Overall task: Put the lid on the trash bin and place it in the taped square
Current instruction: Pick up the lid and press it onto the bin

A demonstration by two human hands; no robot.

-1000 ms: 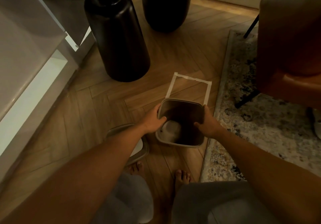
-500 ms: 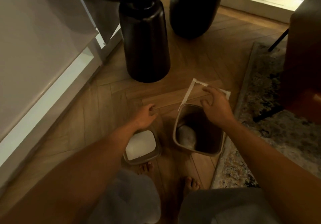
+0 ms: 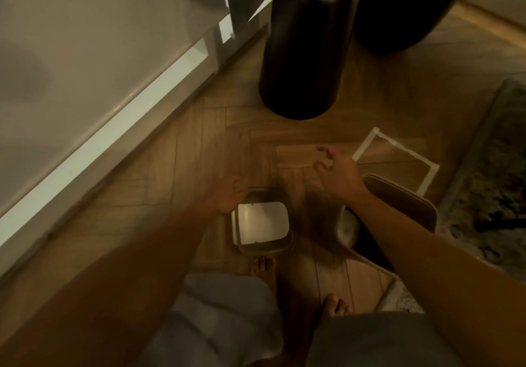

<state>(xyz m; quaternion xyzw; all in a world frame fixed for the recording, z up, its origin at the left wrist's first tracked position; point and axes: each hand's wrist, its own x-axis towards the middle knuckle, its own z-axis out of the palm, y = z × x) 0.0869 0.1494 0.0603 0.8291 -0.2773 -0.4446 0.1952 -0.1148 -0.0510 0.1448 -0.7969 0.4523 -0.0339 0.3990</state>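
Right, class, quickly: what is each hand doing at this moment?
Left hand: open, at the lid's far corner, not gripping it.
Right hand: open, empty, above the floor beside the bin.

Floor (image 3: 182, 167): warm brown wood, herringbone pattern; taped square (image 3: 398, 150): white tape outline; lid (image 3: 263, 224): grey rim w/ white centre panel; trash bin (image 3: 404, 204): grey-brown, dark inside; two vases (image 3: 304, 48): glossy black; rug (image 3: 489, 173): grey w/ dark mottled pattern; cabinet (image 3: 85, 39): off-white; trousers (image 3: 222, 318): light grey.
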